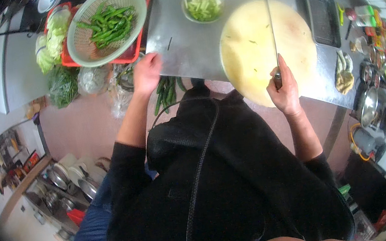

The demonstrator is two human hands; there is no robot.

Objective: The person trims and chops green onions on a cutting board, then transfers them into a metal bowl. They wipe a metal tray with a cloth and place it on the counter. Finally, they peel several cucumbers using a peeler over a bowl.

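Observation:
My right hand (284, 90) grips the dark handle of a kitchen knife (272, 30), whose blade stands edge-on to my view over the round cutting board (255, 59). A few green scraps lie on the board. My left hand (148, 73) is at the left edge of the steel table (190, 55), its fingers curled and blurred; whether it holds anything cannot be made out. Just beyond it, a pale green plastic colander (78, 44) holds long green peppers (113, 25). A bowl of cut green pieces (203, 6) sits behind the board.
Under the colander is a red basket (131, 55), beside lettuce or cabbage (56, 32) and bagged greens (64, 85). Cucumbers (165, 92) lie low, near my left forearm. At right are a dark rectangular tray (323, 16), a cloth (344, 73) and seasoning containers (380, 36).

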